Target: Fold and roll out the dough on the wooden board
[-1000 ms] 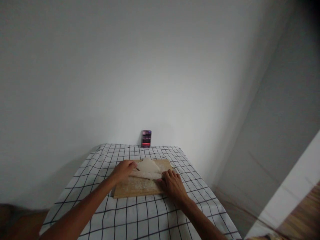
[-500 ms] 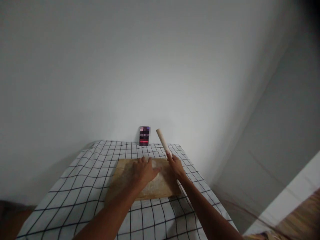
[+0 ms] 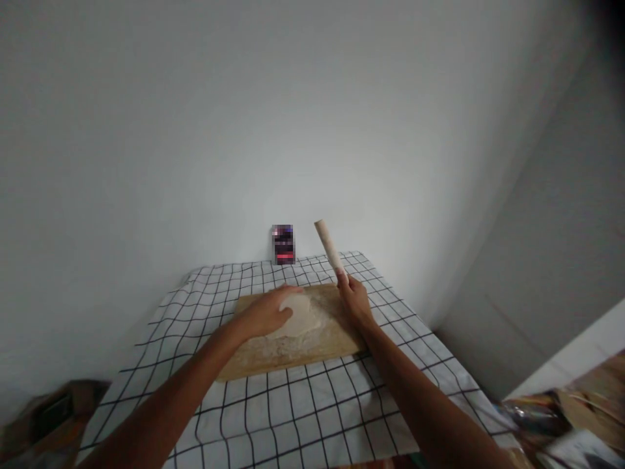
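Observation:
A flat, pale sheet of dough (image 3: 299, 318) lies on a floured wooden board (image 3: 288, 357). My left hand (image 3: 268, 311) is over the dough's left side, its thumb apart from the stretched fingers. Whether those fingers press on the dough or hover just above it I cannot tell. Wrapped round the lower end of a wooden rolling pin (image 3: 328, 246) is my right hand (image 3: 355, 301), at the board's right edge. The pin is tilted up, its free end pointing away from me and to the left, clear of the dough.
A black-and-white checked cloth (image 3: 273, 417) covers the table, which stands against a white wall (image 3: 312, 130). A blurred dark upright object (image 3: 284, 245) stands at the table's far edge. Boxes (image 3: 63, 410) sit low at left; assorted items (image 3: 541, 417) lie low at right.
My left hand has shifted leftward across the board, uncovering more of the dough. My right hand still grips the raised rolling pin. The view has shifted a little.

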The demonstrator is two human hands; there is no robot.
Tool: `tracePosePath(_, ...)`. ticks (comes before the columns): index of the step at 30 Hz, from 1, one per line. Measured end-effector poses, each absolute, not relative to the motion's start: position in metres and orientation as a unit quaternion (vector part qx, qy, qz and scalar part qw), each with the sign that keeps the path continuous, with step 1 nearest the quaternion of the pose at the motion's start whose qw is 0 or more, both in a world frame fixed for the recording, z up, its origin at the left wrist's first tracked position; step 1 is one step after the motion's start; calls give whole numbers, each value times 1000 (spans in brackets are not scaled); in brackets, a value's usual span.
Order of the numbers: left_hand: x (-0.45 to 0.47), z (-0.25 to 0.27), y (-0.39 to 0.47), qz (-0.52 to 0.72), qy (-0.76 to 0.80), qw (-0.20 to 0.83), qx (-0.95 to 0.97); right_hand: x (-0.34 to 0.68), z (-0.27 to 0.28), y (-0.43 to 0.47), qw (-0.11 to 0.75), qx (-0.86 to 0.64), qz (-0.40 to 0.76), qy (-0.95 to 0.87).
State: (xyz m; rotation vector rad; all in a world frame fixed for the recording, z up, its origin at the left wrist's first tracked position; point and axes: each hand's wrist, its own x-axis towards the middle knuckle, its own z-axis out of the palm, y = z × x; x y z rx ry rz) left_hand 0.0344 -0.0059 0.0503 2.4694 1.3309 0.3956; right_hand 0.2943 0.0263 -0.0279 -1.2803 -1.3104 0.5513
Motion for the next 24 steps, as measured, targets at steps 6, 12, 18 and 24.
tracePosePath(6,74,39,5,176,551,-15,815,294,-28,27,582,-543,237,-557)
tracePosePath(12,92,-17,-9,125,534,-51,834,295,-29,26,579,-542,246,-557)
tracePosePath(18,67,-13,-26,99,517,-9,850,295,-28,23,561,-545,241,-575)
tracePosePath(24,47,6,-64,81,511,63,853,296,-28,23,549,-551,224,-587)
